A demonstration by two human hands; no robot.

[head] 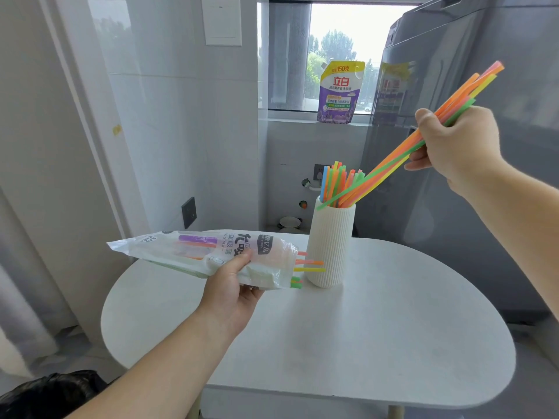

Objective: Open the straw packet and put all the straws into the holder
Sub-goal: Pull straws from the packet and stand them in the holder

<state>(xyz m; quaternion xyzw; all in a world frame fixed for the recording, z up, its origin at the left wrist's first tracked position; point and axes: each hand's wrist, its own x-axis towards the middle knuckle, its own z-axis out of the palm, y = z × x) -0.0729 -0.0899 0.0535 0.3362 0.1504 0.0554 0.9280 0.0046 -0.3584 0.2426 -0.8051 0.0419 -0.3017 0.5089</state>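
A white ribbed holder (330, 246) stands upright on the white table (378, 328), with several coloured straws upright in it. My right hand (453, 143) grips a slanted bunch of straws (393, 160); their lower tips rest at the holder's rim and their upper ends point up to the right. My left hand (233, 285) holds the clear straw packet (205, 252) level above the table, left of the holder. The packet's open end faces the holder, and a few straw ends (308, 266) stick out of it.
A grey appliance (469, 146) rises close behind and right of the holder. On the window sill at the back stands a purple refill pouch (340, 92). A black bag (51, 394) lies at the lower left, below the table's edge.
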